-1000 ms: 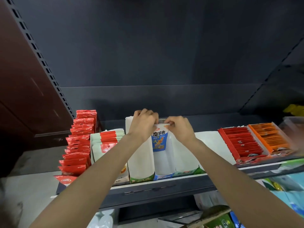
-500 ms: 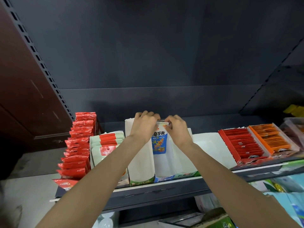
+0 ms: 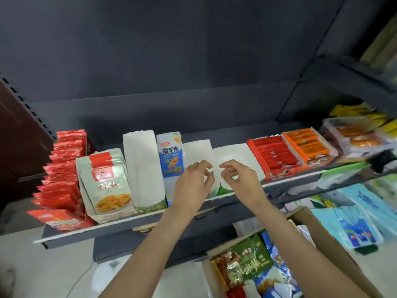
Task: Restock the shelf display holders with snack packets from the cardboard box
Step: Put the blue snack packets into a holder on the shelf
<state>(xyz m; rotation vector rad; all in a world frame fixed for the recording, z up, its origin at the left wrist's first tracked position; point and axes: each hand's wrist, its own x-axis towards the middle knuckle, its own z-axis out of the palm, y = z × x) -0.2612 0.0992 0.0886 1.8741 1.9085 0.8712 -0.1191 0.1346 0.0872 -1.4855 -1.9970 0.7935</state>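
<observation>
Hovering empty, your left hand (image 3: 194,181) and right hand (image 3: 237,175) hang loosely curled before the white display holders (image 3: 197,151). Blue packet (image 3: 170,155) stands at 12 o'clock; cardboard box (image 3: 318,229) sits at 5. Risk: a careless reach could topple the upright packet.

Dark grey shelving back panel (image 3: 171,61), brown wall (image 3: 15,134) left, pale floor (image 3: 53,265)

Snack packet (image 3: 170,154) stands between two holders (image 3: 142,166) on shelf (image 3: 129,221)
</observation>
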